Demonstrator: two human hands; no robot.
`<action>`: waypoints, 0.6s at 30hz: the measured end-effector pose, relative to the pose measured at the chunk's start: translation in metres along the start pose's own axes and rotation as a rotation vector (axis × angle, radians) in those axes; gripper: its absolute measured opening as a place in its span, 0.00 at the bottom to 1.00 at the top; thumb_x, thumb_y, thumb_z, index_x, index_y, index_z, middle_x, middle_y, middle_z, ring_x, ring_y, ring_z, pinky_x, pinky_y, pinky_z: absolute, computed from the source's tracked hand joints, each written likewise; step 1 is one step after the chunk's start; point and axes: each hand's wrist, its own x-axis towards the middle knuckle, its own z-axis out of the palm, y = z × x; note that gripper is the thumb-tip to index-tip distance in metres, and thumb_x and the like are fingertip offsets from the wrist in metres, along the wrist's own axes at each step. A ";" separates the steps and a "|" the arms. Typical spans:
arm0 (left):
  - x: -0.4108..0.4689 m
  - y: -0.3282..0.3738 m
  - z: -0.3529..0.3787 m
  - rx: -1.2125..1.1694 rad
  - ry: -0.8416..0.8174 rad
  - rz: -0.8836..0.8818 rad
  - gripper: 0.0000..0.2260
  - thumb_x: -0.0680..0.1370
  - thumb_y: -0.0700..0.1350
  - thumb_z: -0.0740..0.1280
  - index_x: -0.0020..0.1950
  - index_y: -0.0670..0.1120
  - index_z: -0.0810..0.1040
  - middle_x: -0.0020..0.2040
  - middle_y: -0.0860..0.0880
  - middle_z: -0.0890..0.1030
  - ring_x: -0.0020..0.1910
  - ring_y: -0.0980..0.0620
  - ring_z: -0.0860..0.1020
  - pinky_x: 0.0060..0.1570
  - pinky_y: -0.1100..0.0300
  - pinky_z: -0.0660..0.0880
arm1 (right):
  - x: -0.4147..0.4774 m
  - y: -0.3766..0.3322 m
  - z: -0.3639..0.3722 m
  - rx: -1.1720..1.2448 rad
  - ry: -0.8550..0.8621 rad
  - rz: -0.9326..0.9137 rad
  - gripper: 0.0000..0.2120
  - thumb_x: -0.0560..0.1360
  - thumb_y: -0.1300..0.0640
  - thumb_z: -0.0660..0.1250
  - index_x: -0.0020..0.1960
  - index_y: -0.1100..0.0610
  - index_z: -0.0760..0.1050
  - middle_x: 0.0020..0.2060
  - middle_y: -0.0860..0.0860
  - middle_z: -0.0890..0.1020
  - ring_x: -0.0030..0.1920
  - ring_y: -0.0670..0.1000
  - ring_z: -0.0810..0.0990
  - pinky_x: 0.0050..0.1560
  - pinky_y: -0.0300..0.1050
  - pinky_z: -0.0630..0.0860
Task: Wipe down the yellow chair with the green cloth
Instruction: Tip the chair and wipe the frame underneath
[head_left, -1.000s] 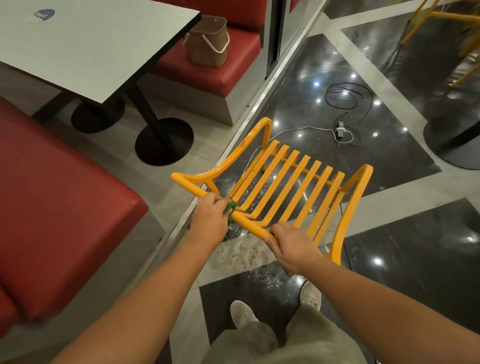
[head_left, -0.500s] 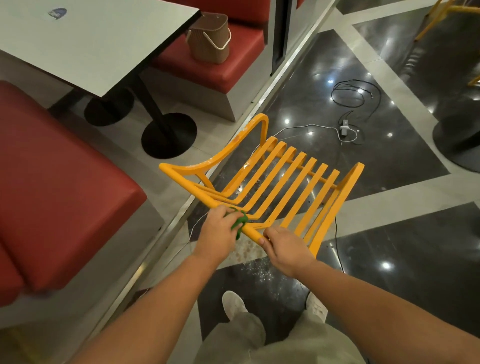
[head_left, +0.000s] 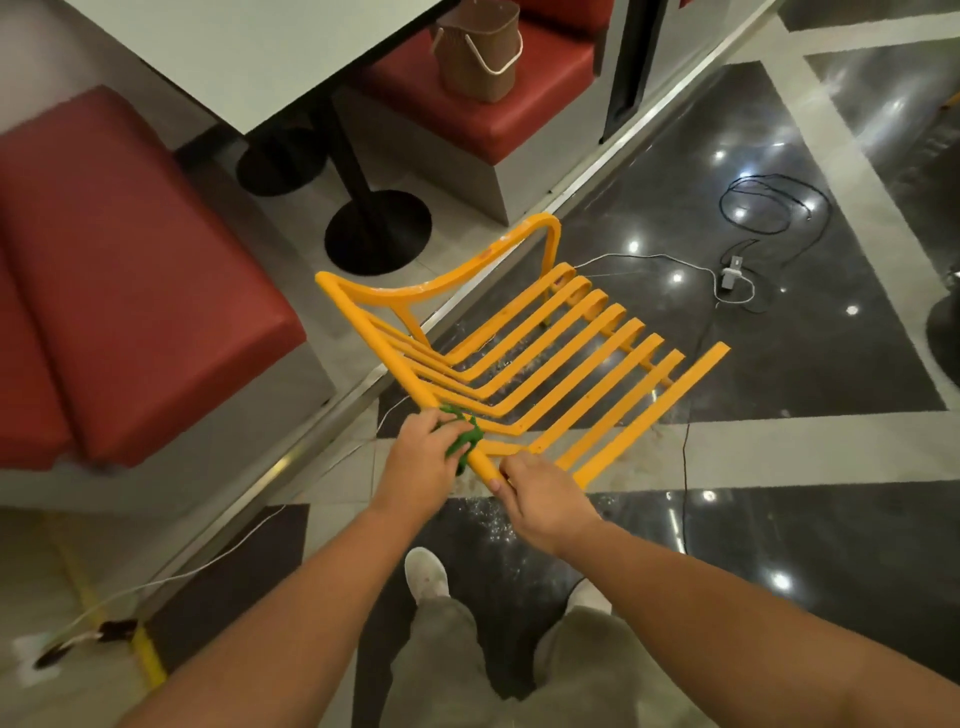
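The fingers (head_left: 432, 423) of the left hand (head_left: 421, 465) curl round the bunched green cloth (head_left: 464, 440), pressing it on the top rail of the yellow chair (head_left: 524, 332); the right hand (head_left: 543, 501) grips the same rail just beside. The cloth looks soft and limp. The chair looks like stiff, smooth painted metal with flat slats, probably light enough to tip by that rail. It stands on the glossy floor (head_left: 649, 182) near a red bench (head_left: 130, 291)

Red benches (head_left: 130, 291) flank a white table (head_left: 249, 47) on glossy dark floor (head_left: 649, 208).

yellow chair (head_left: 524, 358): slatted, tipped (top rail nearest) | green cloth (head_left: 464, 436): bunched against that rail
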 end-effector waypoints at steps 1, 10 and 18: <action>-0.005 0.004 0.004 -0.003 0.005 0.000 0.12 0.75 0.41 0.72 0.59 0.45 0.84 0.54 0.47 0.79 0.53 0.47 0.77 0.52 0.49 0.78 | -0.003 0.003 -0.002 0.003 -0.005 -0.008 0.16 0.84 0.44 0.54 0.52 0.54 0.72 0.47 0.53 0.76 0.48 0.54 0.72 0.45 0.47 0.63; -0.046 0.057 0.022 -0.006 0.024 -0.026 0.13 0.75 0.41 0.74 0.58 0.46 0.84 0.53 0.48 0.78 0.52 0.50 0.76 0.51 0.52 0.79 | -0.044 0.029 -0.018 -0.039 -0.073 0.018 0.16 0.84 0.44 0.53 0.55 0.55 0.72 0.52 0.54 0.77 0.53 0.56 0.74 0.52 0.52 0.73; -0.074 0.091 0.029 -0.022 -0.072 0.028 0.13 0.75 0.40 0.73 0.59 0.44 0.83 0.53 0.47 0.78 0.53 0.48 0.76 0.53 0.49 0.78 | -0.081 0.032 -0.022 -0.087 -0.027 0.098 0.12 0.84 0.48 0.56 0.58 0.56 0.71 0.55 0.54 0.76 0.57 0.57 0.73 0.53 0.52 0.70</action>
